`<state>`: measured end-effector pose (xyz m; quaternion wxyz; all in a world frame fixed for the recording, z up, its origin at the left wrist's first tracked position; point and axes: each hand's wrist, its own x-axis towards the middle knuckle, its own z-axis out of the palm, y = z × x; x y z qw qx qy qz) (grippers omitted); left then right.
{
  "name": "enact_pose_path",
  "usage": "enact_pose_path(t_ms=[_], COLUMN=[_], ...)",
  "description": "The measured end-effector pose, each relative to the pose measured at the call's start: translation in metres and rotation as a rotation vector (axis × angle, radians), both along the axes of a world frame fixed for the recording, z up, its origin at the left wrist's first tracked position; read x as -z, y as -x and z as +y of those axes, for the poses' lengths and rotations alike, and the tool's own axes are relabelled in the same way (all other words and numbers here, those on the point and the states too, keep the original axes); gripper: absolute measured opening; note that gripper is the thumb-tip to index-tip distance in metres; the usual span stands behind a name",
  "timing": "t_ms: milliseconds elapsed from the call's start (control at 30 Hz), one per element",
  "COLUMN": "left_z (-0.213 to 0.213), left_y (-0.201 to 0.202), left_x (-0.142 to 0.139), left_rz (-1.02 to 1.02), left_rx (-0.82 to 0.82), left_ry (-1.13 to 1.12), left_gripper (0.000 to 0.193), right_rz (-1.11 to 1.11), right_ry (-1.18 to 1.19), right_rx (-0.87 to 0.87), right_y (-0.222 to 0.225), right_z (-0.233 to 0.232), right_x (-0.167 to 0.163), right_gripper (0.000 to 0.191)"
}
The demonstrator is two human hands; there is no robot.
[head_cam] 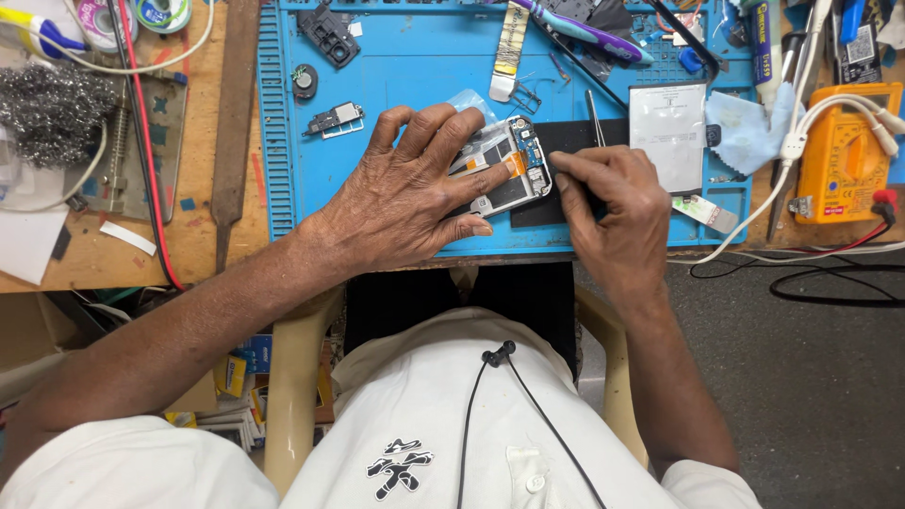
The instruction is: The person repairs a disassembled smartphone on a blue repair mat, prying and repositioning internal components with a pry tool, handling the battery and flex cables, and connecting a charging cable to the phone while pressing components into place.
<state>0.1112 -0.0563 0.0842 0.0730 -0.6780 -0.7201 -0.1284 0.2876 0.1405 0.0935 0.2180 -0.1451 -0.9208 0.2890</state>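
You are pinning the opened phone frame [504, 170] flat on the blue mat [405, 66] with your left hand [405, 193], fingers spread, not clenched. Your right hand [608, 203] is pinching a thin tool whose tip is hidden. The frame looks light, stiff and fragile; press its edges, sparing the orange ribbon cable [514, 165]. Your palm is covering its lower half.

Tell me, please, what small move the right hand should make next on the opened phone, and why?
Probably a gentle press or lift at the orange flex strip. The left hand lies flat over the opened phone and pins it to the blue mat, while the right hand has its fingers pinched at the phone's edge beside that strip. Whether they hold a tool I cannot tell.
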Motion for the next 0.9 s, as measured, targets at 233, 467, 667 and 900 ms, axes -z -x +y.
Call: enact_pose_path(t_ms=[233,467,667,900], left_z=[0.016,0.017,0.016,0.033], left_y=[-0.008,-0.012,-0.008,0.004], left_x=[0.0,-0.007,-0.012,-0.009], left_rz=[-0.015,-0.026,-0.285,-0.288], left_rx=[-0.016,-0.005,-0.055,-0.058], left_ry=[0.003,-0.034,-0.143,-0.25], left_gripper=[0.067,0.066,0.027,0.019], right_rz=[-0.003,-0.039,-0.029,0.008], right_ry=[-0.057,-0.079,-0.043,-0.067], right_rx=[-0.047,-0.06,-0.066,-0.065], right_y=[0.004,0.009,0.007,-0.002], right_z=[0.008,0.007,-0.002,-0.017], right_x=[0.0,-0.008,-0.005,0.004], right_gripper=[0.021,0.015,0.022,0.042])
